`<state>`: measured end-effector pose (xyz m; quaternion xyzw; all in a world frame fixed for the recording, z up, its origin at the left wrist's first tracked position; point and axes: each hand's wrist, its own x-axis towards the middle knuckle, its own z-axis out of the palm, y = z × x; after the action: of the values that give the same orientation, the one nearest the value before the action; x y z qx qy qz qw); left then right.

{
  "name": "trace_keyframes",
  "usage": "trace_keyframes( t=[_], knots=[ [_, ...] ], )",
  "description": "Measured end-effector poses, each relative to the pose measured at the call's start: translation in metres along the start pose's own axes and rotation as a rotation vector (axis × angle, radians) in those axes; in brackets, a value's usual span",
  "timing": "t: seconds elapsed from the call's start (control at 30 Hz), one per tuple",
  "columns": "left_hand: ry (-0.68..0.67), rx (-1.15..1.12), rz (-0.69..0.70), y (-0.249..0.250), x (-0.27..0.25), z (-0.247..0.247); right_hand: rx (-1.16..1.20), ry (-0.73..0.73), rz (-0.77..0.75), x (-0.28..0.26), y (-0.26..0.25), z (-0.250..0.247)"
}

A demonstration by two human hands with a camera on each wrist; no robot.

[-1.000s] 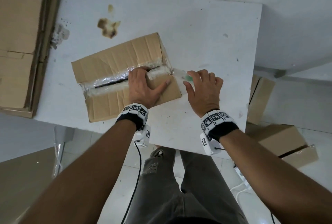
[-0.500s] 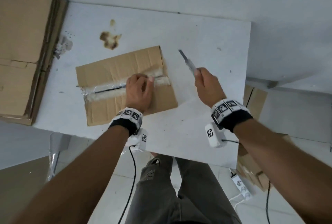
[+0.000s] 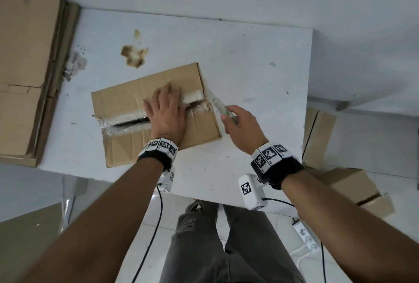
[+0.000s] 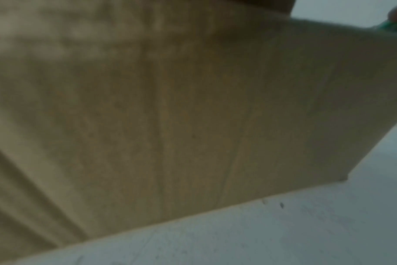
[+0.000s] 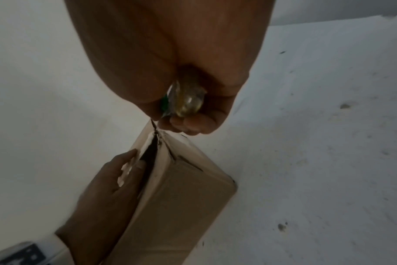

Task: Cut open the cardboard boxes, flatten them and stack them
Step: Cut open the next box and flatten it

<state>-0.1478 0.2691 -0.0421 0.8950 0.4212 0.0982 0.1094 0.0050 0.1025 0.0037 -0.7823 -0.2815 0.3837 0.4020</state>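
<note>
a brown cardboard box point(image 3: 127, 110) with a clear-taped top seam is lying on the white table point(image 3: 249, 74), near its middle. the left hand point(image 3: 166, 112) is pressing flat on the box top with fingers straight and spread, lying across the slit seam. the right hand point(image 3: 241, 125) is curling around a clear-handled utility knife with a green part point(image 3: 223, 110), its tip sitting at the right end of the seam. a stack of flattened brown cardboard point(image 3: 27, 74) is lying at the table's left edge. more brown boxes point(image 3: 349, 183) are sitting on the floor to the right.
</note>
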Motion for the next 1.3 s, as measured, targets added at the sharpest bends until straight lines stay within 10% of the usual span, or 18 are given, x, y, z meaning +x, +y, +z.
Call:
trace_keyframes(
  t=[0.27, 0.43, 0.73, 0.93, 1.1, 1.2, 1.3],
  knots=[
    [0.090, -0.053, 0.022, -0.006, -0.002, 0.002, -0.099, -0.043, -0.091, 0.023, -0.022, -0.008],
    [0.080, -0.116, -0.015, -0.002, 0.005, 0.001, -0.351, -0.435, -0.039, 0.014, -0.022, -0.029],
    [-0.129, -0.236, 0.036, -0.026, -0.002, -0.037, -0.307, -0.226, -0.119, -0.004, -0.038, -0.070],
    [0.098, -0.175, -0.553, -0.053, -0.058, -0.094, -0.544, -0.295, -0.363, 0.066, -0.111, -0.014],
    [-0.104, -0.556, -1.222, -0.062, -0.125, -0.087, -0.958, -0.333, -0.461, 0.131, -0.159, 0.057],
    [-0.074, -0.996, -1.360, -0.052, -0.115, -0.072, -0.987, -0.408, -0.393, 0.135, -0.147, 0.062],
    [-0.056, -0.799, -1.240, -0.046, -0.073, -0.076, -0.904, -0.372, -0.322, 0.100, -0.116, 0.042]
  ],
)
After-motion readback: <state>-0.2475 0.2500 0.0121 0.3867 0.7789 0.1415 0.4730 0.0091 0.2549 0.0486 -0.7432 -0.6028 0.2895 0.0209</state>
